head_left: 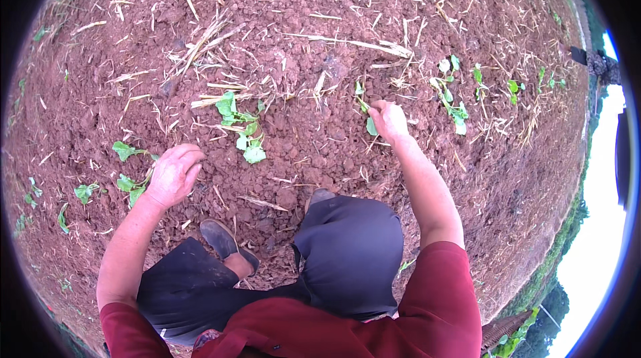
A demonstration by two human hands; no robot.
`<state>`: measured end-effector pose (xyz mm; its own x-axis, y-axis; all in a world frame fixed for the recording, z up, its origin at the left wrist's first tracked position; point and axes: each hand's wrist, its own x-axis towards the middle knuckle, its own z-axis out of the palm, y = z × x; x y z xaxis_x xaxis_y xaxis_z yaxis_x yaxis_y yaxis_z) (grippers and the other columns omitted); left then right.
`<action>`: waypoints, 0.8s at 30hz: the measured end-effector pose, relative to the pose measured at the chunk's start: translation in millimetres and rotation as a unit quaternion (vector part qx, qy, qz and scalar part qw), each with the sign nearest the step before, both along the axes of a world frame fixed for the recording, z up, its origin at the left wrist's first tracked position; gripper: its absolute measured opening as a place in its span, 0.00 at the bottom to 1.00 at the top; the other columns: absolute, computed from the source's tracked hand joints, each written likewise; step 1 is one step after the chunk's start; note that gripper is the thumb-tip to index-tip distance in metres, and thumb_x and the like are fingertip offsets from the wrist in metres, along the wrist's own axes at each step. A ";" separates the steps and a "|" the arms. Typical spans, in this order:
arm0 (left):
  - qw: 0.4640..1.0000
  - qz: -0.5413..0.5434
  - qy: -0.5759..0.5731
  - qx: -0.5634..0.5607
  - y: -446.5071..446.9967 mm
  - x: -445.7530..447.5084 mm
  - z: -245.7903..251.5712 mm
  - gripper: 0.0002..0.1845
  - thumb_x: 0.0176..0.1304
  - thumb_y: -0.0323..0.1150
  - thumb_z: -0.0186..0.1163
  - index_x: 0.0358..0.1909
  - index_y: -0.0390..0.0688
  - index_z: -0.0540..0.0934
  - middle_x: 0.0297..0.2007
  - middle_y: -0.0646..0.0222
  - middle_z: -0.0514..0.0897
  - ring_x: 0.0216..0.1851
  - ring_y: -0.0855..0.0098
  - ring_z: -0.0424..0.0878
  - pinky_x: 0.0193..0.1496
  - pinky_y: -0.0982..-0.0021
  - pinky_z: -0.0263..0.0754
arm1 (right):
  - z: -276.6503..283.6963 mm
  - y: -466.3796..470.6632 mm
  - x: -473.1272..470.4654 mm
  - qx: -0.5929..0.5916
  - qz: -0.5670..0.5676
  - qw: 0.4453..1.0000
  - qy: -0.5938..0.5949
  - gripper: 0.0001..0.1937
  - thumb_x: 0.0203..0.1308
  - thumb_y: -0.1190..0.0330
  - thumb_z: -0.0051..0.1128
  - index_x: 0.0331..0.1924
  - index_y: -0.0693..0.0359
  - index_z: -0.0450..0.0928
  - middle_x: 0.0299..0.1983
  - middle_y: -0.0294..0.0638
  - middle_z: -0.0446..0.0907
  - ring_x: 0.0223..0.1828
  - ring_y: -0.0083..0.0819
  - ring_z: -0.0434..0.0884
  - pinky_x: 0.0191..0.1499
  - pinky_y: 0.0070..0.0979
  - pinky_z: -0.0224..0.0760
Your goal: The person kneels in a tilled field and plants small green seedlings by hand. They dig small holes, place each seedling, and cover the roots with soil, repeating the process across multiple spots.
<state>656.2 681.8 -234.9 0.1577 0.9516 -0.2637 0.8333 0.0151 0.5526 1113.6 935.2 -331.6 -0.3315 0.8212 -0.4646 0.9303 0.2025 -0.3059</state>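
Observation:
My right hand [389, 119] has its fingertips pinched on the stem of a small leafy seedling [361, 101] at the soil, right of centre. At the left, my left hand [175, 173] hangs over the ground, back up and fingers bent; its fingertips are partly hidden, so whether it holds anything does not show. Beside its wrist lie green seedlings [131, 184]. Between my hands a limp, leafy seedling clump [249, 130] rests on reddish soil. Beyond my right hand, another seedling clump [449, 95] lies on the ground.
Clumpy soil with scattered dry straw [200, 47] surrounds me. Further seedlings [513, 88] stand or lie at the right, others [85, 192] at the far left. My shoe [223, 240] and dark-clad knee [350, 248] are close below my hands. Green growth edges the field at the right.

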 end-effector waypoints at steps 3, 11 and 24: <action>0.999 -0.008 -0.041 -0.022 6.0 39.9 1.4 0.11 0.60 0.29 0.64 0.45 0.43 0.82 0.46 0.62 0.84 0.51 0.57 0.83 0.57 0.58 0.77 | -56.4 25.8 -8.2 -0.054 0.048 0.988 -0.135 0.16 0.63 0.58 0.60 0.44 0.63 0.84 0.43 0.56 0.86 0.49 0.52 0.85 0.55 0.43 0.77; 0.977 0.097 -0.185 -0.043 36.7 127.5 -19.8 0.09 0.62 0.30 0.64 0.43 0.41 0.83 0.43 0.60 0.85 0.48 0.56 0.84 0.55 0.60 0.78 | -25.4 14.8 -2.7 -0.155 -0.088 0.984 0.006 0.13 0.62 0.62 0.63 0.41 0.62 0.86 0.35 0.47 0.88 0.39 0.35 0.87 0.46 0.30 0.79; 0.934 0.114 -0.334 -0.060 141.5 188.7 -31.7 0.41 0.62 0.55 0.67 0.71 0.43 0.68 0.67 0.54 0.74 0.71 0.56 0.69 0.73 0.58 0.62 | 45.7 -74.9 -54.5 -0.508 -0.268 0.646 0.502 0.10 0.71 0.61 0.61 0.46 0.57 0.82 0.28 0.25 0.76 0.26 0.13 0.71 0.29 0.14 0.64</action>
<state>844.9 823.3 -266.6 0.1221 0.9504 -0.2860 0.2714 0.2452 0.9307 1059.1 860.3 -285.9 -0.6792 0.3836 -0.6257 0.0115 -0.8469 -0.5317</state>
